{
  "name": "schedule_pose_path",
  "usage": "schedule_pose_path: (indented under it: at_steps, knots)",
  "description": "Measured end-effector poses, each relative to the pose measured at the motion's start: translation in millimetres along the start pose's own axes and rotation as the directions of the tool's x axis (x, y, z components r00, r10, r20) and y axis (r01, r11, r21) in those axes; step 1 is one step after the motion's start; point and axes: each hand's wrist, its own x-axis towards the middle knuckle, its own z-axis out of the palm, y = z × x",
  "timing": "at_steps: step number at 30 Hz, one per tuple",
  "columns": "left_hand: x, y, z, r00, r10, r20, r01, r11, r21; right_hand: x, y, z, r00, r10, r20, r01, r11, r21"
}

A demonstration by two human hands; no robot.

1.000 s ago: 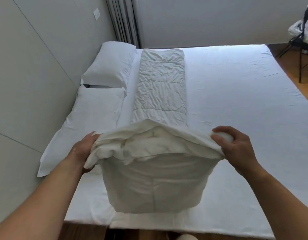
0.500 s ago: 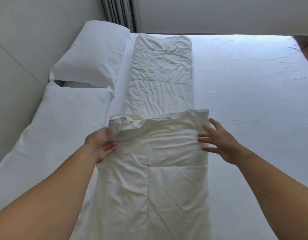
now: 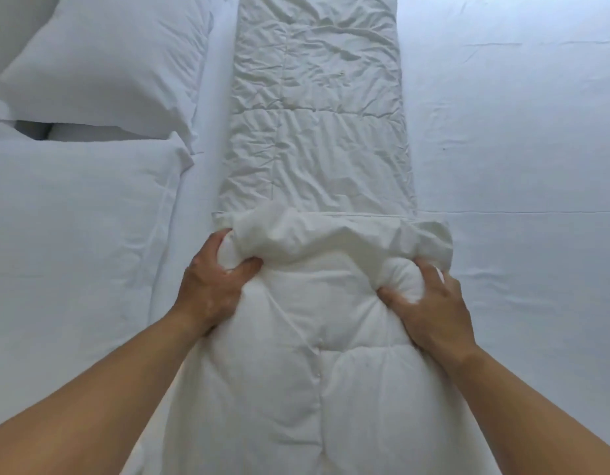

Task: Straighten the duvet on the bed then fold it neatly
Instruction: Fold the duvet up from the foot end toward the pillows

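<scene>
The white quilted duvet (image 3: 317, 132) lies as a long narrow strip down the middle of the bed (image 3: 519, 166). Its near end is doubled over onto the strip, with a bunched edge across the middle of the view. My left hand (image 3: 211, 286) grips the left corner of that bunched edge, fingers curled into the fabric. At the right corner my right hand (image 3: 430, 303) squeezes a puffed lump of duvet. Both forearms reach in from the bottom corners.
Two white pillows (image 3: 101, 60) (image 3: 73, 217) lie side by side along the left of the bed. A flat white sheet with faint creases fills the right side.
Both hands have gone from flat, open fingers beside the folded edge to gripping its two corners. The view has moved forward and lower over the bed; the wall and curtain are out of sight.
</scene>
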Motion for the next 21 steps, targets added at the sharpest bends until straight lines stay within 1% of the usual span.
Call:
schedule_pose_path:
  at_steps: [1,2,3,4,6,7,10,12,14,16,17,19,20,21]
  knots:
    - [14.2,9.6,1.7,0.996,0.065,-0.058,-0.065,0.998,-0.002,2.9,2.4,-0.4,1.0,0.004,-0.023,-0.004,1.0,0.014]
    - [30.9,12.9,4.9,0.991,0.088,-0.097,-0.088,0.996,0.009,7.2,5.5,-0.1,0.999,0.016,-0.038,-0.014,0.999,0.032]
    - [46.2,8.4,10.1,0.989,0.071,-0.129,-0.065,0.997,0.052,11.4,8.2,2.5,0.999,0.033,-0.042,-0.031,0.998,0.05]
    - [59.3,-6.8,19.0,0.989,0.02,-0.145,-0.001,0.991,0.131,15.4,10.8,8.5,0.998,0.05,-0.037,-0.047,0.997,0.062]
    - [71.6,-46.8,45.5,0.988,-0.093,-0.122,0.119,0.965,0.232,24.2,11.7,29.1,0.998,0.052,-0.036,-0.051,0.998,0.041]
    - [73.0,-62.5,60.6,0.986,-0.118,-0.119,0.144,0.958,0.246,31.2,12.9,42.1,0.998,0.051,-0.042,-0.05,0.999,0.016]
    - [92.2,-76.4,89.9,0.983,-0.084,-0.164,0.127,0.954,0.272,57.8,18.2,76.8,0.993,0.08,-0.09,-0.083,0.996,-0.029]
    - [111.9,-78.1,94.6,0.983,-0.055,-0.174,0.105,0.949,0.297,73.1,20.2,90.2,0.986,0.082,-0.145,-0.089,0.995,-0.044]
    - [122.9,-83.0,93.6,0.982,-0.041,-0.183,0.099,0.943,0.317,81.1,20.8,96.3,0.983,0.079,-0.167,-0.088,0.995,-0.045]
    - [119.6,-80.4,88.1,0.989,-0.056,-0.14,0.099,0.94,0.326,82.2,20.6,94.1,0.987,0.077,-0.141,-0.081,0.996,-0.024]
    - [117.3,-76.1,83.6,0.993,-0.081,-0.089,0.106,0.94,0.324,81.0,20.2,88.8,0.992,0.078,-0.101,-0.079,0.997,-0.01]
    - [109.9,-62.6,68.3,0.985,-0.17,0.039,0.15,0.94,0.306,74.0,19.0,68.9,0.995,0.101,0.015,-0.102,0.995,0.023]
    - [105.0,-55.2,58.3,0.972,-0.226,0.071,0.194,0.933,0.304,68.8,17.2,56.5,0.993,0.105,0.052,-0.105,0.994,0.012]
    - [95.9,-48.4,47.8,0.962,-0.262,0.07,0.227,0.918,0.327,60.5,13.4,45.0,0.995,0.087,0.048,-0.085,0.996,-0.035]
